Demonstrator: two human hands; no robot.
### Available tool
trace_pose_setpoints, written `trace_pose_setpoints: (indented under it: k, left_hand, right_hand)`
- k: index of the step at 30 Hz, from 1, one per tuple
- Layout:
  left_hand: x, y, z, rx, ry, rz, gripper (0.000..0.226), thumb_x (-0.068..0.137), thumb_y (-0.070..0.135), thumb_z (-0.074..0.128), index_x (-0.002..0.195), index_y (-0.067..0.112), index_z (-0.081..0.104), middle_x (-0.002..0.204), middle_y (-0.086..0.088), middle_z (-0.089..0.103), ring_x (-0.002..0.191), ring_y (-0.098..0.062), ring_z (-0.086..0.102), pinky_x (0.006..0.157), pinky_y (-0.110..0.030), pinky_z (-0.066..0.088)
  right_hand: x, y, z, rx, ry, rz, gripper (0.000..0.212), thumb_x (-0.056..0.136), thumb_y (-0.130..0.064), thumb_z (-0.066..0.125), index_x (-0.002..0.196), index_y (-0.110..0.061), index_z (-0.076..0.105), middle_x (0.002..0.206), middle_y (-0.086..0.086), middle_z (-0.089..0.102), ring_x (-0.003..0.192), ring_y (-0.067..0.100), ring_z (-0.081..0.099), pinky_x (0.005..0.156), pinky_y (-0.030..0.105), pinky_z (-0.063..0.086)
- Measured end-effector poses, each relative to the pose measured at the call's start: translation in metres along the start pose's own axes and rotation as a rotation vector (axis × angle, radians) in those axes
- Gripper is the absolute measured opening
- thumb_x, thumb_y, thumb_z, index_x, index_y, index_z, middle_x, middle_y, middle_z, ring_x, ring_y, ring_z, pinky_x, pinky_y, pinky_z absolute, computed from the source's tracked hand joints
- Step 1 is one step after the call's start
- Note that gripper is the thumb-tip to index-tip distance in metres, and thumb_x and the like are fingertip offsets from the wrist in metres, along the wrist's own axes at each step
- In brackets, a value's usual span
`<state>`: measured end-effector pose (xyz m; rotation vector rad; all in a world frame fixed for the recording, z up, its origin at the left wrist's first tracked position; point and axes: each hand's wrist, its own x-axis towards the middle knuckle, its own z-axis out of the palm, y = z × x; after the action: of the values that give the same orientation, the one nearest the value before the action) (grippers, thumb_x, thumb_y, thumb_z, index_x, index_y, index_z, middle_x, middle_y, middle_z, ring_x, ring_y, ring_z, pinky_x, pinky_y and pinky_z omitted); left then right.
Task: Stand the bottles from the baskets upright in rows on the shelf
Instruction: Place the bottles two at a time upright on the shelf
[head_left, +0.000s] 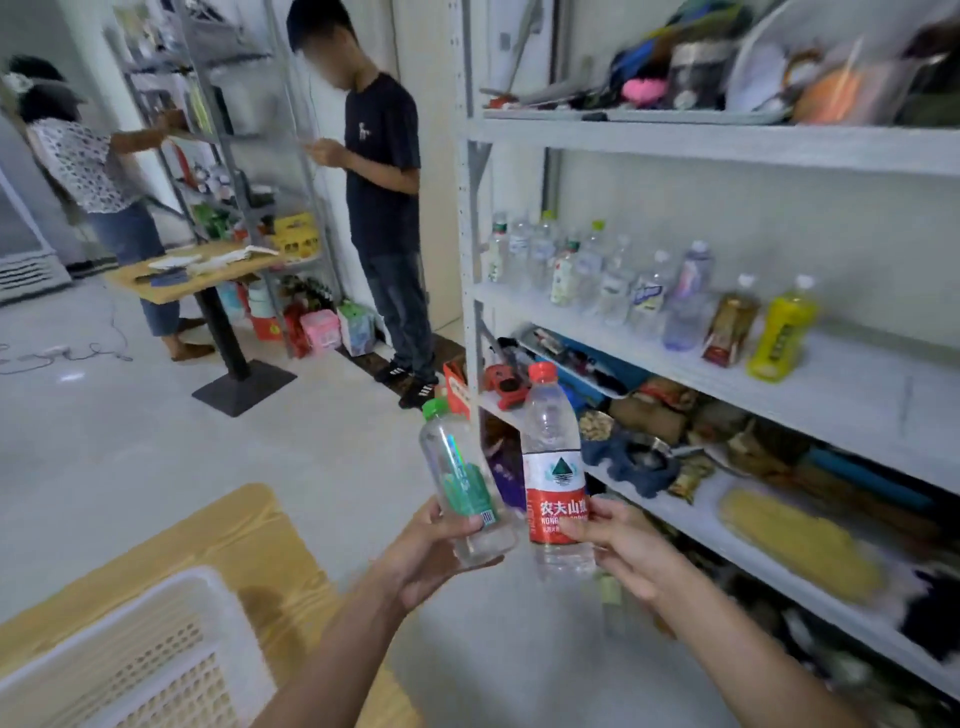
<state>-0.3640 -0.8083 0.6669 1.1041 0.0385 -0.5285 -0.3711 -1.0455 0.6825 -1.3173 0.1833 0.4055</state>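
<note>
My left hand grips a clear bottle with a green cap and green label, tilted slightly left. In my right hand is a clear bottle with a red cap and red label, held upright. Both bottles are in the air in front of the white shelf unit, close together. The middle shelf board carries several bottles standing upright in rows, ending at the right with a brown bottle and a yellow bottle. A white plastic basket sits at the lower left.
The basket rests on a wooden table. Lower shelves hold mixed clutter; the top shelf holds bowls and oddments. A person in a dark shirt stands by the shelf's left post. Another person works at a far rack beside a small table.
</note>
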Motion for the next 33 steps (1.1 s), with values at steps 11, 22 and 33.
trace_pose_setpoints:
  k: [11,22,33]
  left_hand:
    - [0.125,-0.031,0.138,0.086,-0.291,-0.179,0.062,0.069,0.000,0.072,0.128,0.005,0.053,0.126,-0.022,0.060,0.113,-0.036,0.059,0.079,-0.048,0.054]
    - [0.282,-0.043,0.242,0.155,-0.398,-0.191,0.055,0.072,-0.007,0.069,0.123,0.005,0.054,0.098,-0.014,0.070,0.087,-0.027,0.069,0.071,-0.038,0.056]
    - [0.406,-0.041,0.336,0.510,-0.343,-0.066,0.055,0.065,-0.012,0.078,0.114,-0.003,0.052,0.103,-0.013,0.069,0.088,-0.023,0.068,0.068,-0.028,0.054]
  right_hand:
    - [-0.037,-0.010,-0.156,0.251,0.355,-0.141,0.059,0.060,-0.006,0.075,0.117,-0.004,0.058,0.107,0.014,0.071,0.097,0.030,0.068,0.082,0.040,0.052]
    - [0.008,-0.047,-0.270,0.320,0.642,-0.284,0.096,0.034,-0.023,0.096,0.119,-0.002,0.058,0.112,0.017,0.068,0.101,0.032,0.066,0.094,0.047,0.048]
    - [0.056,-0.072,-0.356,0.241,0.940,-0.259,0.059,0.055,-0.011,0.088,0.107,-0.016,0.062,0.100,0.001,0.071,0.091,0.021,0.068,0.072,0.035,0.054]
